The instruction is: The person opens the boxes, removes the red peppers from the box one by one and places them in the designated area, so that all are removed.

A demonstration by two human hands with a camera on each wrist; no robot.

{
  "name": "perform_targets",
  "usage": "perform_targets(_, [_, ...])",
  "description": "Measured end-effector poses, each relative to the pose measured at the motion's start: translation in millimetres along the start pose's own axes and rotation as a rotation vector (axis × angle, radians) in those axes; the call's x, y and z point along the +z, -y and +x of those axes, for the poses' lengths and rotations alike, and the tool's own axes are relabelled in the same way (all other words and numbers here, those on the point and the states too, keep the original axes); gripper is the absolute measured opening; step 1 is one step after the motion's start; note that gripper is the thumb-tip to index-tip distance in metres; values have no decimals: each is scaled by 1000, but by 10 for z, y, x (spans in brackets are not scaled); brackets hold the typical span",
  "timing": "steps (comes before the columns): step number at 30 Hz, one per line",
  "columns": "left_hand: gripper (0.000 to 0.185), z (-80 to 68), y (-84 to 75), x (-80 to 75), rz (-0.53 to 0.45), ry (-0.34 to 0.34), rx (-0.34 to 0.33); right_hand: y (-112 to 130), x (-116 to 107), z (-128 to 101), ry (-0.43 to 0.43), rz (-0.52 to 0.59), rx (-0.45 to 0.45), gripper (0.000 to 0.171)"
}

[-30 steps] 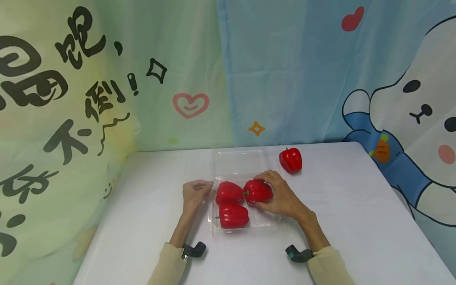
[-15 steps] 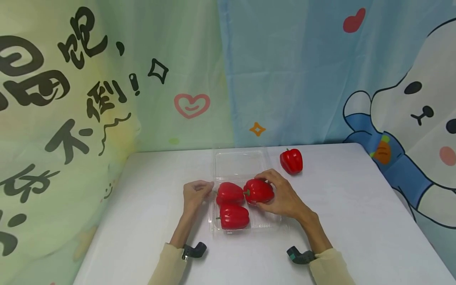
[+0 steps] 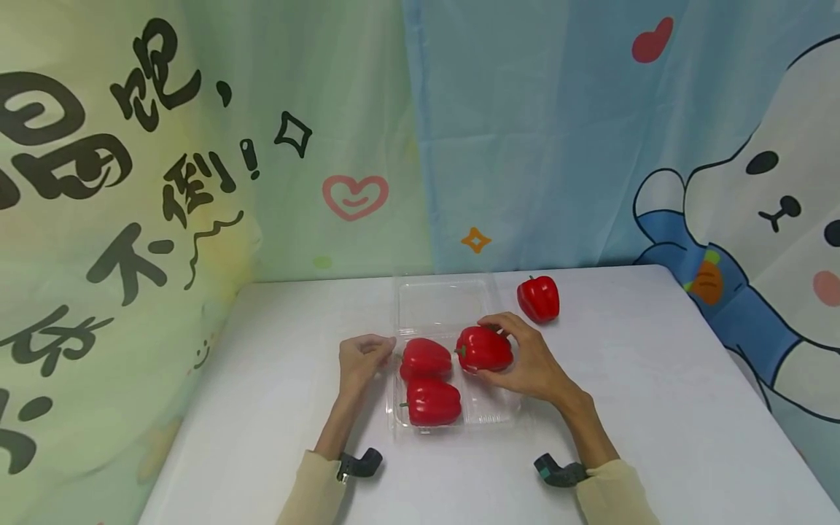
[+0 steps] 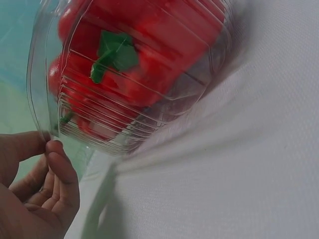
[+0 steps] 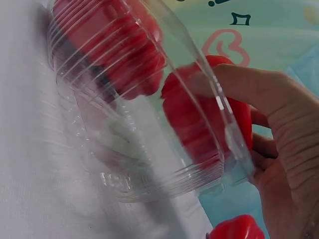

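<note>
Right hand (image 3: 533,364) grips a glossy red bell pepper (image 3: 484,349), stem pointing toward the left hand (image 3: 359,359), which pinches a clear plastic box (image 3: 487,410) by its rim.

White tbl (image 3: 656,408), blue-green fabric backdrop (image 3: 499,131) on far side w/ red heart (image 3: 652,41); L: blk Chinese chars (image 3: 113,253); R: white cartoon animal (image 3: 728,182).

Open clear box (image 3: 491,408), two red peppers (image 3: 433,402) inside, third pepper (image 3: 484,348) held stem-left, fourth pepper (image 3: 539,300) outside
</note>
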State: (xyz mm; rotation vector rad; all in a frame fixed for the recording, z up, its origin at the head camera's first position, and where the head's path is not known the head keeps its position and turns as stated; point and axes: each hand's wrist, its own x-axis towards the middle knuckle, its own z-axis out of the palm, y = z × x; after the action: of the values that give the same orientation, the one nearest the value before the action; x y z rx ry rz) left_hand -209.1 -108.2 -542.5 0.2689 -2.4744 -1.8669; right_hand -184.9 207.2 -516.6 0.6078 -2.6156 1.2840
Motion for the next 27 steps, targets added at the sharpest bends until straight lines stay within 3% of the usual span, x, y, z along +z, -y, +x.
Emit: perform_targets(27, [21,-2,7,15,6,-6,9,-90,-115,-11,-152,93,28,83])
